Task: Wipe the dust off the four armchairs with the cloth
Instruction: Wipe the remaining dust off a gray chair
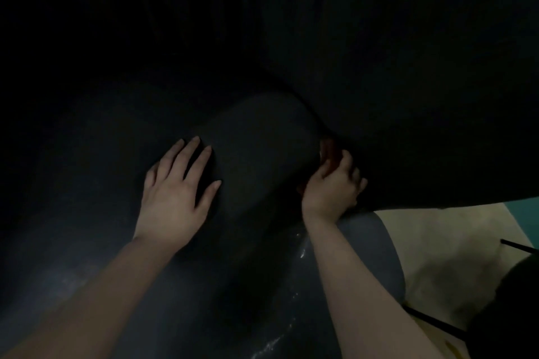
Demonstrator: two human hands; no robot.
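Brace with the left hand (178, 186), laid flat and open on the padded arm of the armchair (256, 140). Drag firmly along the crevice with the right hand (332, 186), curled around the cloth (329, 151). Reddish, bunched, mostly hidden, wedged beside the arm's far end in deep shadow.

Reddish cloth (328, 151) mostly hidden behind the right hand (329, 192), armchair (256, 137) back lost in darkness.

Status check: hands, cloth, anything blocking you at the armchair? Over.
Left hand flat on the rounded arm of the armchair. Right hand grips what looks like a reddish cloth in the gap beside it. Too dark to see anything blocking.
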